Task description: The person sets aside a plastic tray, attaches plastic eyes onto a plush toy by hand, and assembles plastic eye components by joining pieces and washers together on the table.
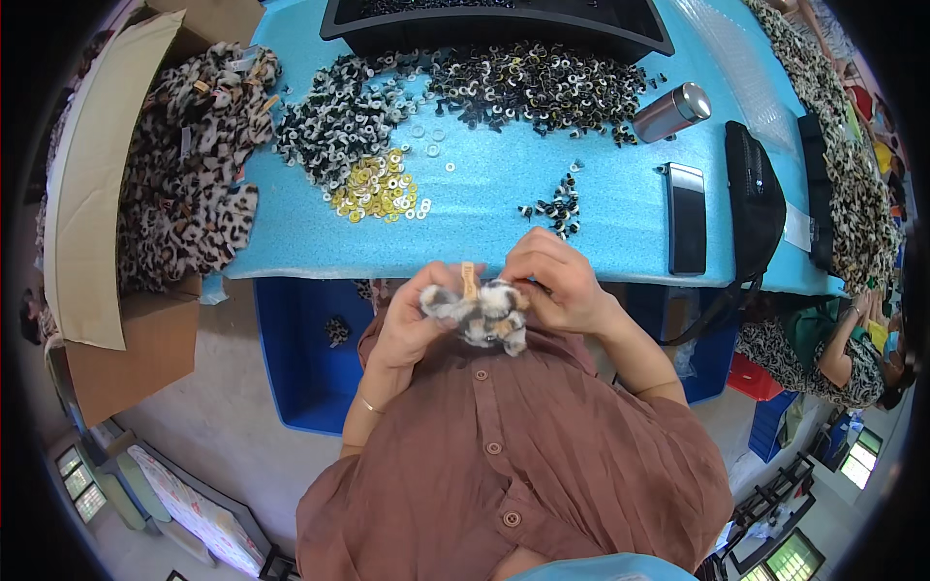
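Just in front of my body, near the table edge, I hold a small leopard-print plush piece (496,324) in white, grey, tan and black. A tan tag (470,281) sticks up from its top. My left hand (418,315) is closed round the piece's left side. On the other side, my right hand (557,286) pinches its upper right edge with bent fingers. Whether a small part sits between those fingertips is hidden. Beyond my right hand lies a little cluster of black-and-white round plastic parts (560,205) on the blue table cover (504,184).
Heaps of black-and-white parts (339,116), yellow-and-black parts (542,87) and yellow washers (373,189) spread across the table. A black tray (504,37), metal flask (671,113), phone (686,218) and black bag (756,198) surround them. Left stands a cardboard box (107,184) with plush pieces; below, blue bins (300,358).
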`<state>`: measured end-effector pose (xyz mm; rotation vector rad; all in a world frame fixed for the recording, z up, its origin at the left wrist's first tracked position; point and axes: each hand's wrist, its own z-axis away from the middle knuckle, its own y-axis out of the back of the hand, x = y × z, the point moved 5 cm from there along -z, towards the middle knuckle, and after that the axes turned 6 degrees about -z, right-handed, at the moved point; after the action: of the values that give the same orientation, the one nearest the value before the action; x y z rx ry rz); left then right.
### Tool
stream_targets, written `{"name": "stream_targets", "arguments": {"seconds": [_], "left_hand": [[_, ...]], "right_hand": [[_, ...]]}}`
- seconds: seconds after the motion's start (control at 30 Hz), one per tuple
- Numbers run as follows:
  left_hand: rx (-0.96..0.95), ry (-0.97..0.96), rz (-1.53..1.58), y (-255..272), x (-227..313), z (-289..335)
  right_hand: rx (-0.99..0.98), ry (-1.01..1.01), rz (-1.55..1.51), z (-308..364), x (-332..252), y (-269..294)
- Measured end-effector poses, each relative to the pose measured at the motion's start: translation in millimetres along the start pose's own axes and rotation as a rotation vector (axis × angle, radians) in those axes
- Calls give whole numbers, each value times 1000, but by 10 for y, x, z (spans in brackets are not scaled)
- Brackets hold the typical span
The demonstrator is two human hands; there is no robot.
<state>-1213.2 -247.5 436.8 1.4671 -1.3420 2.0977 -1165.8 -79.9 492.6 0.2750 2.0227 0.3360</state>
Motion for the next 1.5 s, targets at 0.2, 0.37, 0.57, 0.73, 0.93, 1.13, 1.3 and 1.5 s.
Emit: {"name": "stream_targets", "arguments": {"seconds": [0.2, 0.37, 0.57, 0.73, 0.93, 1.13, 1.3, 1.5], "left_hand": [[69, -222, -663, -26, 128, -63], [332, 6, -346, 70, 88, 4], [491, 125, 185, 195, 38, -40], [498, 113, 241, 260, 19, -36], [524, 84, 265, 270, 27, -60], [503, 101, 388, 242, 104, -121], [449, 114, 484, 272, -6, -187], [450, 46, 333, 147, -7, -196]], "right_hand": [[50, -154, 304, 44, 304, 414], [70, -352, 532, 51, 518, 968], [-292, -143, 669, -227, 548, 891], [-435, -152, 674, -359, 687, 885], [-434, 59, 776, -427, 609, 757], [-519, 90, 829, -386, 595, 597], [-538, 68, 817, -382, 588, 615], [258, -143, 186, -578, 310, 397]]}}
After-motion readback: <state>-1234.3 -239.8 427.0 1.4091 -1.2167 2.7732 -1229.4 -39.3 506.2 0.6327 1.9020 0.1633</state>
